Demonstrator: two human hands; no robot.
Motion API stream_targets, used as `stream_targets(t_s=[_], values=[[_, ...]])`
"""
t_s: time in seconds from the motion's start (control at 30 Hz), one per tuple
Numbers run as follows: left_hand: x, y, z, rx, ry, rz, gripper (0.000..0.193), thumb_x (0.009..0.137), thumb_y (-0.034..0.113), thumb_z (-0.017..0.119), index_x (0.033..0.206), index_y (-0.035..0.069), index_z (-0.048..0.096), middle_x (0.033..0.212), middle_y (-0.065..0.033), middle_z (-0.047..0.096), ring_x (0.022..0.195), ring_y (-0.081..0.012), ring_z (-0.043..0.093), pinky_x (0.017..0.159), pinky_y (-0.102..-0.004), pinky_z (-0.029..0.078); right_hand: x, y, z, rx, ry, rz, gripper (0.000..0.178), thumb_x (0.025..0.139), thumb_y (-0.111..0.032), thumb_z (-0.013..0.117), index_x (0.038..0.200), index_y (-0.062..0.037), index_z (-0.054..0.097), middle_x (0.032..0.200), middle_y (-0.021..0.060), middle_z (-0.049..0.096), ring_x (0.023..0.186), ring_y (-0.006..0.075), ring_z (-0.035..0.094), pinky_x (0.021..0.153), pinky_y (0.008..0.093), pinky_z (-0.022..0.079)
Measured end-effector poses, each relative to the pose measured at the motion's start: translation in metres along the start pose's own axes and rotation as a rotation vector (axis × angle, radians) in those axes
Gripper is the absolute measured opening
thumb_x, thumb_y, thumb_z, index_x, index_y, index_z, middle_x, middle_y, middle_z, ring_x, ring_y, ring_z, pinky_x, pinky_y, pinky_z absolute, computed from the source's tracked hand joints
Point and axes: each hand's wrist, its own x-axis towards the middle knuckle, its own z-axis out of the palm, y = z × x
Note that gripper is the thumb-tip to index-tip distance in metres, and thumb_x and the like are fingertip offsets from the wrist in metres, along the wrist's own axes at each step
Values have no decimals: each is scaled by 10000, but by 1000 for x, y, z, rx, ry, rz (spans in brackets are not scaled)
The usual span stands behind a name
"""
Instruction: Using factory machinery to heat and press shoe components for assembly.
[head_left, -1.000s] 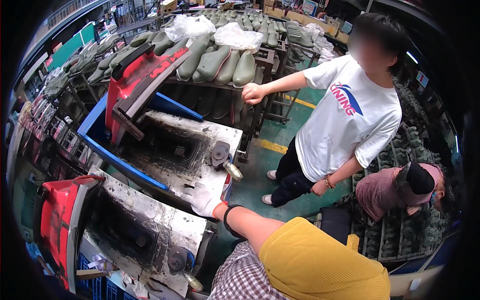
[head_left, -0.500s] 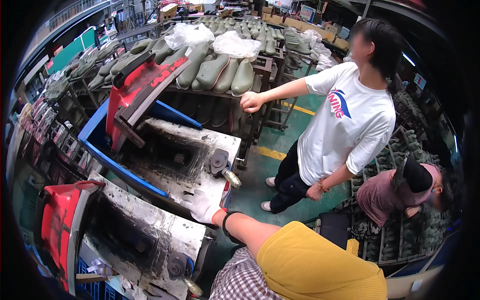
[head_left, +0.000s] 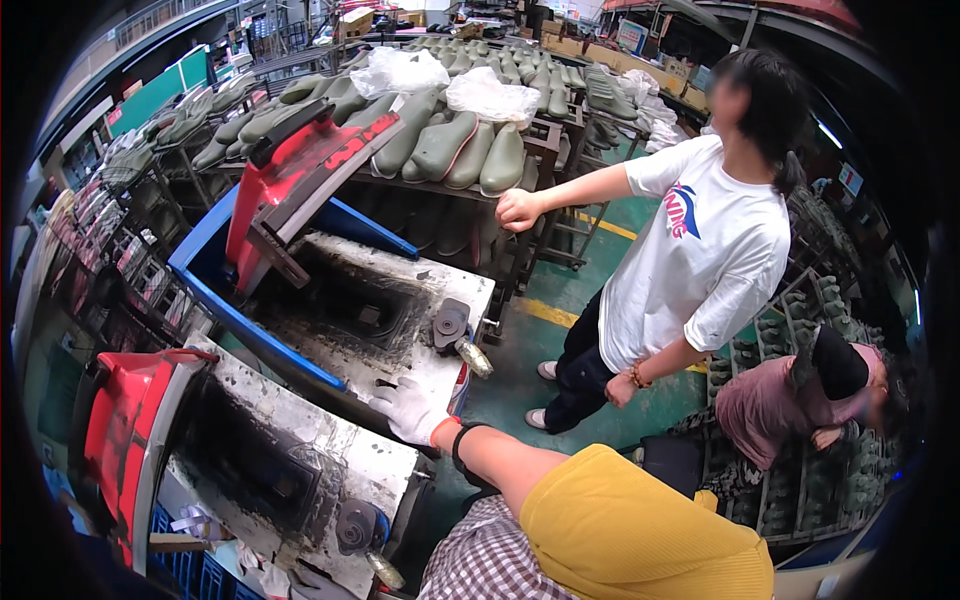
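Gloved hand, white, low centre of frame, fingers spread flat on dirty edge of open press; cannot tell which arm. Other hand out of view. Round knob just above hand. Red lid tilted up, upper left. Green boots on rack behind. Person in white shirt standing at right.

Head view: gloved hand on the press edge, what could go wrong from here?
1. The gloved left hand rests on the grimy press bed beside the open mould cavity; it could get pinched if the raised red lid drops.
2. A bystander stands close to the press.
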Motion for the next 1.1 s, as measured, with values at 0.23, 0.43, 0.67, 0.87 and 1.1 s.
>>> stream_targets(t_s=[0.23,0.43,0.67,0.87,1.1], values=[[13,-152,-5,848,-186,168,543,1098,187,423,1603,39,287,1625,-205,333,1481,-363,365,1236,-424,298,19,-42,-20,-69,-387,117,604,813,-190,604,1414,-150,566,1290,170,642,1132,374,617,979,525,462],[0,-53,36,84,72,157,501,1002,215,580,1435,-28,509,1405,-254,569,1317,-408,520,1151,-470,372,-6,1,-11,-212,-309,3,617,798,-188,692,1398,-100,576,1386,186,593,1283,387,545,1121,507,403],[-7,-19,-2,187,49,-75,662,1000,372,567,1523,12,380,1477,-274,498,1354,-439,484,1140,-493,372,5,-8,12,-65,-203,-128,530,805,-88,677,1330,-66,605,1357,179,602,1263,388,545,1097,487,413],[-5,-25,-5,120,40,-94,644,1000,341,603,1508,9,387,1458,-280,510,1351,-447,483,1134,-493,380,3,-15,11,-59,-225,-85,517,820,-99,666,1333,-65,607,1367,171,604,1266,380,544,1105,484,410],[-7,-20,-5,112,56,-68,752,968,362,628,1520,-44,319,1465,-326,480,1359,-464,469,1144,-495,364,1,-14,9,-100,-220,-103,519,827,-117,665,1339,-59,609,1364,177,608,1272,383,541,1106,478,408]])
